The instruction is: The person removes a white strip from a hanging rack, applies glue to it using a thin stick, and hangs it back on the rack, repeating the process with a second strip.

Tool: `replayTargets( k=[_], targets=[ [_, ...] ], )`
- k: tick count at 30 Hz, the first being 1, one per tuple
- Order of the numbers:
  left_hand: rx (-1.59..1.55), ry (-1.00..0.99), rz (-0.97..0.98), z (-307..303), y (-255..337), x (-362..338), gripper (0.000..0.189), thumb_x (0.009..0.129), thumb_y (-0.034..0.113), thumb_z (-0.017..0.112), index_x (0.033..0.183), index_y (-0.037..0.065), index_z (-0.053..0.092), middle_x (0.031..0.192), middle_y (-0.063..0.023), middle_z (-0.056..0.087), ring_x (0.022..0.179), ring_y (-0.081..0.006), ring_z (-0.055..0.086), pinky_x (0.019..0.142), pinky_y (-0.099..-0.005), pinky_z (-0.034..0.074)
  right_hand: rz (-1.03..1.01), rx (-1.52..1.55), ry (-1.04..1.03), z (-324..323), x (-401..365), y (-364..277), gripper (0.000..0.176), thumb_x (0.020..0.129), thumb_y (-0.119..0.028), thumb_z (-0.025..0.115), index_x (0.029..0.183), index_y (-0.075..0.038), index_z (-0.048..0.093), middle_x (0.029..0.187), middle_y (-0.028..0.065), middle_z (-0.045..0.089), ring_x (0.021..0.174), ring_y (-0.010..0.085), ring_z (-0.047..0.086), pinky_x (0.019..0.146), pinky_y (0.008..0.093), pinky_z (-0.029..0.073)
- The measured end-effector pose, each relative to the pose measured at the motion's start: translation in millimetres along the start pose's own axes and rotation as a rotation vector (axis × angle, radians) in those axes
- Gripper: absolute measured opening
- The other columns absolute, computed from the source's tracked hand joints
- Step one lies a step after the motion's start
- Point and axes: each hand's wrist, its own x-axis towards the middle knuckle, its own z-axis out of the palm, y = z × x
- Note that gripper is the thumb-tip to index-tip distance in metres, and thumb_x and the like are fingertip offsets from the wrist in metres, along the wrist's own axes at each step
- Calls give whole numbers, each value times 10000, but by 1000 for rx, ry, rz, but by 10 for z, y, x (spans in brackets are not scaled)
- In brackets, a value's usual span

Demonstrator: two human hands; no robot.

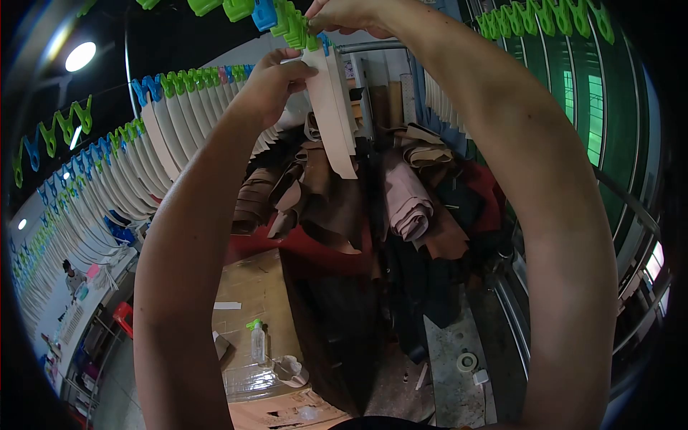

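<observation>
A pale cream strip (331, 122), likely leather, hangs upright in front of me with others just behind it. My left hand (272, 84) is closed, its thumb and fingers pinching the upper left edge of this strip. Above it, my right hand (352, 16) has its fingers bent at the row of green clips (292, 29); whether they squeeze one clip is partly hidden. A blue clip (325, 44) sits at the top of the strips, just below my right hand.
Many cream strips (179, 118) hang from clips at left. Rolled leather (407, 197) and brown sheets lie piled ahead. Below are a taped cardboard box (247, 287), a bottle (258, 342) and a tape roll (467, 362). A person (74, 278) sits far left. Metal rails (512, 322) stand right.
</observation>
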Motion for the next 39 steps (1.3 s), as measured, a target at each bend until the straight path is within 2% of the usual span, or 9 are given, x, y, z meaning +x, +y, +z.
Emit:
replayTargets(
  k=[3,5,6,8,12,14,21,26,39],
  targets=[
    [-11,17,-23,3,11,-15,368,826,76,631,1172,48,507,1021,-57,610,916,-142,565,855,-292,413,-2,-7,17,-35,23,10,319,897,-250,642,1145,-49,628,984,28,635,892,116,571,799,272,457],
    [79,48,-57,-59,-39,32,445,825,166,646,1232,68,496,1080,-53,610,1003,-156,554,909,-309,379,0,-11,27,-22,13,53,320,897,-250,642,1146,-49,628,986,29,635,894,117,571,801,273,457],
    [79,47,-59,-35,-12,3,445,825,166,646,1232,68,496,1080,-53,610,1003,-156,554,909,-309,379,0,-14,32,-11,-2,59,321,897,-250,642,1147,-49,628,986,29,635,894,117,571,801,273,457],
    [228,208,-68,-7,48,-74,543,812,278,660,1289,89,481,1127,-46,606,1076,-162,524,940,-322,339,2,-18,41,15,-24,66,322,898,-251,642,1148,-49,627,988,29,635,896,118,571,803,274,456],
    [329,248,-45,-64,157,-214,605,795,339,669,1311,90,473,1150,-50,602,1099,-160,504,941,-321,323,5,-26,56,66,-31,109,324,898,-251,641,1151,-49,627,991,31,635,899,119,571,806,275,456],
    [491,257,-65,-58,278,-348,600,794,323,673,1303,76,473,1154,-54,603,1093,-160,510,937,-309,329,6,-29,62,43,-46,170,325,898,-251,641,1152,-49,626,992,31,635,900,120,571,808,276,456],
    [562,175,-61,2,619,-868,605,787,285,680,1291,29,465,1155,-89,600,1103,-182,522,960,-313,356,-6,-27,72,186,-85,177,328,898,-252,640,1157,-50,625,997,33,635,906,122,571,813,279,455],
    [578,92,-59,18,853,-1206,519,797,151,651,1258,1,465,1152,-113,589,1112,-196,515,993,-325,383,-21,-12,71,196,-86,223,331,899,-252,639,1160,-50,624,1001,35,635,909,124,571,817,280,454],
    [775,50,-99,-70,1252,-1932,466,781,65,624,1224,25,489,1167,-92,577,1090,-164,482,964,-320,385,-54,14,89,217,-33,326,337,900,-254,638,1168,-50,622,1010,39,635,919,129,570,828,285,453]
  ],
)
